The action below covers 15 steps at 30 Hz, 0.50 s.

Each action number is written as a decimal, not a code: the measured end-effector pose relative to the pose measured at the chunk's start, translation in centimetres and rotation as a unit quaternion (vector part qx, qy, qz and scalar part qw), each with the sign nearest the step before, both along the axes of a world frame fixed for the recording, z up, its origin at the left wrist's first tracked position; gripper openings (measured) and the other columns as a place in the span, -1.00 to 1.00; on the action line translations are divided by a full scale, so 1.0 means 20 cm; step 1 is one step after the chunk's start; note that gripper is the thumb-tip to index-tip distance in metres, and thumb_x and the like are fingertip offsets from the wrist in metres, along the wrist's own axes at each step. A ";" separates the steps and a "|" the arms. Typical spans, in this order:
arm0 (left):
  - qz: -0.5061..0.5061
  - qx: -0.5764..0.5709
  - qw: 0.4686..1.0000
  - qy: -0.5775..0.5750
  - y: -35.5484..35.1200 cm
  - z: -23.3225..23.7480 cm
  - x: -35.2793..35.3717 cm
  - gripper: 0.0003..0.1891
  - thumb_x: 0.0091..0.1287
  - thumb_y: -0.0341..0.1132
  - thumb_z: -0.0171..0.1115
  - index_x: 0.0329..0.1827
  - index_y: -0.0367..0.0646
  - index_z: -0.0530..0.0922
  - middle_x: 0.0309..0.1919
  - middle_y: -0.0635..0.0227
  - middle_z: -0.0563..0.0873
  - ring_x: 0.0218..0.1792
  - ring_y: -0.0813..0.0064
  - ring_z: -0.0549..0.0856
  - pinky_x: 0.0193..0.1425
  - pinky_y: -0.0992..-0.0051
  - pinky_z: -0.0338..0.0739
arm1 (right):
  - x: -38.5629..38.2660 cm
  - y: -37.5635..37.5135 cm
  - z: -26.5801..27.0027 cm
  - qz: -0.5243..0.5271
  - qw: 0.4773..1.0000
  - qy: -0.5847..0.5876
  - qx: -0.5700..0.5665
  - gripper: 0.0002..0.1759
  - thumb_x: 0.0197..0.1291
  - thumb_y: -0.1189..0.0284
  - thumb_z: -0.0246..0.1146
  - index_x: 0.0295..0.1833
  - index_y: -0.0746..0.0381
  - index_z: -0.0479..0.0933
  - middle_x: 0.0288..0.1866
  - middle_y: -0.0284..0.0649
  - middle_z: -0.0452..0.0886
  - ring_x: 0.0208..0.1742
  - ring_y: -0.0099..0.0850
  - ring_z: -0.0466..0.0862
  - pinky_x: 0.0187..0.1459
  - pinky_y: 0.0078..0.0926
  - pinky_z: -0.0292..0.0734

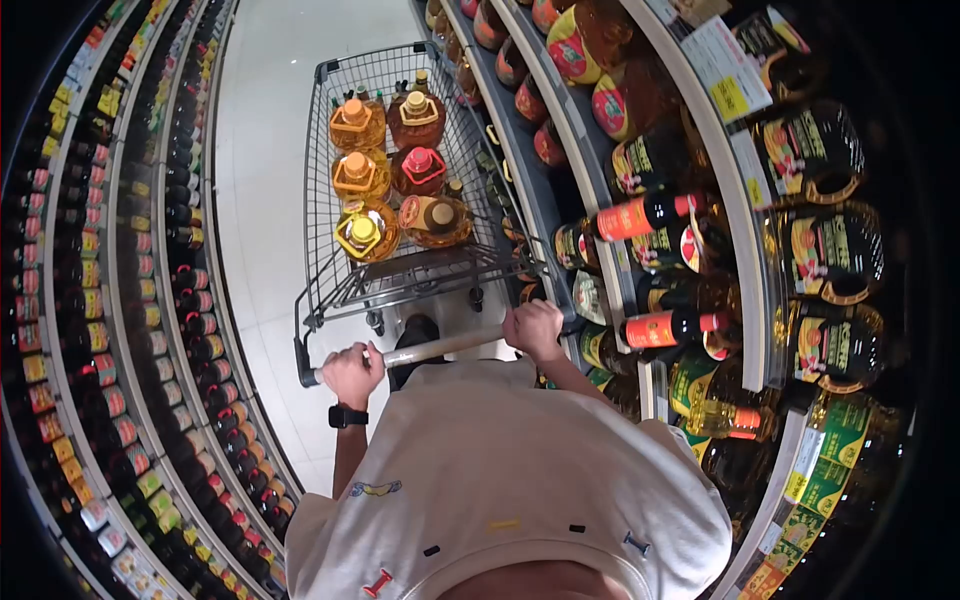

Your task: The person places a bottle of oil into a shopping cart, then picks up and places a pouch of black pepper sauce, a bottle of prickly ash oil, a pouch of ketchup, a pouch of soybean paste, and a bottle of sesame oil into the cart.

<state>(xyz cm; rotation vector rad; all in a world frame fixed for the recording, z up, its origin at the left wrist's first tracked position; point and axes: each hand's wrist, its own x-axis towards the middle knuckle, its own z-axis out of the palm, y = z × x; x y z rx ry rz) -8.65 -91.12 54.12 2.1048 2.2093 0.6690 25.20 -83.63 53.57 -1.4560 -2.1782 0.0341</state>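
Both of my hands grip the handle (440, 348) of a wire shopping cart (318, 160). My left hand (353, 373) is wrapped round the bar near its left end, a dark watch on the wrist. Toward the right end, my right hand (535, 328) is closed on the same bar, close to the shelf. Several large oil bottles stand in the basket, among them one with an orange cap (355, 172), one with a red cap (421, 168) and one with a yellow cap (364, 232). Smaller bottles are partly hidden behind them.
A right-hand shelf (740, 180) holds big oil jugs (835, 250), with two red-labelled dark bottles (660, 328) jutting out at its edge. The cart's right side is close to it. Shelves of bottles (195, 300) line the left, across a pale tiled floor (265, 200).
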 end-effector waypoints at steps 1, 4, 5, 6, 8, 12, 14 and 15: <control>-0.009 0.017 1.000 0.002 0.05 0.01 -0.03 -0.77 0.18 -0.24 0.26 -0.62 -0.08 0.55 -0.78 0.28 0.56 -0.73 0.22 0.56 -0.50 0.28 0.44 | -0.02 0.04 0.00 -0.002 1.000 0.008 0.001 -0.73 -0.12 0.40 0.28 -0.76 0.12 0.41 -0.70 -0.29 0.43 -0.61 -0.27 0.47 -0.49 -0.30 0.31; -0.018 0.017 1.000 -0.015 0.23 -0.04 -0.04 -0.78 0.17 -0.26 0.26 -0.62 -0.07 0.54 -0.79 0.30 0.55 -0.73 0.25 0.56 -0.53 0.29 0.42 | -0.03 0.23 -0.05 0.000 0.999 0.006 0.053 -0.77 -0.19 0.39 0.28 -0.75 0.12 0.43 -0.70 -0.31 0.42 -0.59 -0.31 0.48 -0.45 -0.34 0.31; -0.017 0.018 0.999 -0.027 0.28 -0.06 -0.08 -0.78 0.17 -0.27 0.26 -0.62 -0.07 0.53 -0.79 0.30 0.55 -0.73 0.26 0.56 -0.54 0.29 0.41 | -0.05 0.28 -0.04 -0.014 0.998 0.002 0.059 -0.77 -0.19 0.39 0.28 -0.75 0.12 0.43 -0.70 -0.31 0.42 -0.59 -0.31 0.48 -0.45 -0.34 0.31; -0.024 0.029 0.999 -0.022 0.33 -0.04 -0.10 -0.78 0.17 -0.28 0.26 -0.62 -0.07 0.52 -0.78 0.31 0.55 -0.74 0.26 0.55 -0.54 0.29 0.40 | -0.07 0.33 -0.03 -0.009 0.999 -0.009 0.052 -0.77 -0.20 0.39 0.29 -0.76 0.12 0.43 -0.70 -0.32 0.43 -0.59 -0.32 0.48 -0.46 -0.34 0.31; -0.030 0.022 0.999 -0.021 0.43 -0.03 -0.15 -0.78 0.19 -0.28 0.25 -0.62 -0.07 0.53 -0.77 0.32 0.56 -0.74 0.25 0.55 -0.54 0.29 0.41 | -0.12 0.42 -0.02 -0.006 0.999 -0.019 0.039 -0.78 -0.22 0.39 0.30 -0.76 0.14 0.44 -0.69 -0.31 0.44 -0.59 -0.32 0.48 -0.48 -0.34 0.30; -0.044 0.012 0.999 -0.011 0.64 -0.06 -0.21 -0.78 0.20 -0.28 0.24 -0.61 -0.07 0.55 -0.78 0.33 0.56 -0.74 0.25 0.55 -0.54 0.28 0.42 | -0.16 0.62 -0.04 -0.012 0.999 -0.015 0.027 -0.72 -0.19 0.34 0.35 -0.79 0.13 0.46 -0.71 -0.28 0.47 -0.60 -0.30 0.52 -0.47 -0.32 0.34; -0.042 0.006 0.999 -0.007 0.73 -0.07 -0.24 -0.78 0.20 -0.28 0.25 -0.61 -0.07 0.55 -0.78 0.35 0.55 -0.74 0.26 0.56 -0.54 0.28 0.42 | -0.19 0.70 -0.05 -0.011 1.000 -0.002 0.017 -0.73 -0.17 0.33 0.35 -0.77 0.13 0.48 -0.71 -0.30 0.46 -0.60 -0.31 0.51 -0.48 -0.33 0.34; -0.046 0.006 0.999 -0.005 0.78 -0.07 -0.26 -0.78 0.20 -0.28 0.25 -0.61 -0.07 0.55 -0.78 0.35 0.55 -0.74 0.26 0.56 -0.54 0.28 0.42 | -0.20 0.75 -0.04 -0.008 1.000 -0.007 0.010 -0.74 -0.17 0.33 0.35 -0.76 0.12 0.48 -0.71 -0.30 0.46 -0.60 -0.31 0.51 -0.48 -0.34 0.34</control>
